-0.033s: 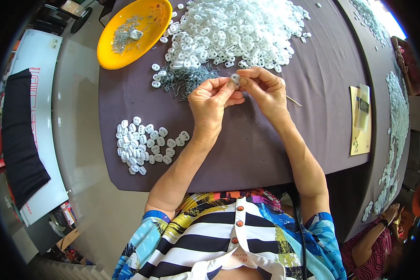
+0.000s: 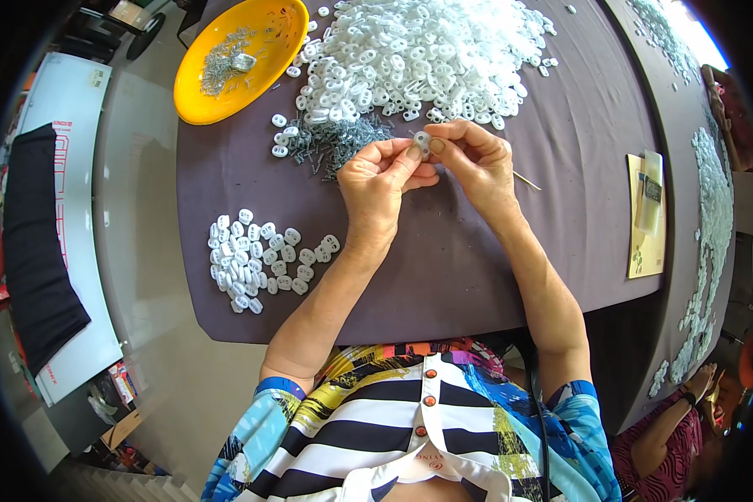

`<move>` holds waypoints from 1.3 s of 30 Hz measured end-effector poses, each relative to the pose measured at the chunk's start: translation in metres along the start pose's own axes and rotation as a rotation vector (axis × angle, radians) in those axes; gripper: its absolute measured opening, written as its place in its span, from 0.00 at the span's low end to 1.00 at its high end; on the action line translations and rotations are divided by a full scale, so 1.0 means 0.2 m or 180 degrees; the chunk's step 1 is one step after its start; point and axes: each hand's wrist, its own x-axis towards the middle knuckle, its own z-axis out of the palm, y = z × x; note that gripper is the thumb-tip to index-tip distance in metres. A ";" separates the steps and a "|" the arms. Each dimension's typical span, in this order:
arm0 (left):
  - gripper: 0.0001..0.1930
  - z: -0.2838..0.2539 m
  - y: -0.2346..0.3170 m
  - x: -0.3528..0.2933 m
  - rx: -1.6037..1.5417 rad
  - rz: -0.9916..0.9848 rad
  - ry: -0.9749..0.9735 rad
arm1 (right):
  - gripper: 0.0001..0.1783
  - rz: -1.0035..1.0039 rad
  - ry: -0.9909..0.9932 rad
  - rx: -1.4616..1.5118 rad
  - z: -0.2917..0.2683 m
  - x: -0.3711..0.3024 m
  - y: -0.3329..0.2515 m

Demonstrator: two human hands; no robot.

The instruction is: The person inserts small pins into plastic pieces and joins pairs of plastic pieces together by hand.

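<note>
The left hand (image 2: pixel 372 184) and right hand (image 2: pixel 483 170) pinch one small plastic piece (image 2: pixel 422 140) between thumbs and fingertips, over the dark tablecloth (image 2: pixel 443 276). A loose pinch could, I think, let it slip into the springs (image 2: pixel 336 144) near the left hand. Fingers cover its edges, so I can't make out its inside. Beyond, the white pile (image 2: pixel 427 58) runs out of view.

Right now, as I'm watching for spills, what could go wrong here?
The small white piece pinched by the left hand and right hand could slip and drop. The left hand might brush the heap of small grey parts beside it. The left forearm could nudge the nearby group of white pieces.
</note>
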 end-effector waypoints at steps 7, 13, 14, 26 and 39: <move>0.05 -0.01 0.00 0.00 -0.0012 -0.0123 0.0006 | 0.07 0.0123 0.0136 0.0141 -0.01 0.00 0.00; 0.05 -0.01 0.00 0.01 -0.0003 -0.0149 0.0017 | 0.07 0.0083 0.0136 0.0205 0.00 0.00 0.00; 0.05 -0.01 0.00 0.01 -0.0004 -0.0152 0.0013 | 0.07 0.0015 0.0133 0.0237 0.00 0.00 0.00; 0.04 0.00 0.00 0.00 -0.0051 -0.0196 0.0132 | 0.08 0.0143 0.0357 0.0256 -0.02 0.01 -0.02; 0.05 0.00 -0.02 0.00 -0.0123 -0.0286 -0.0001 | 0.09 -0.0383 0.0135 -0.0026 0.02 -0.01 0.01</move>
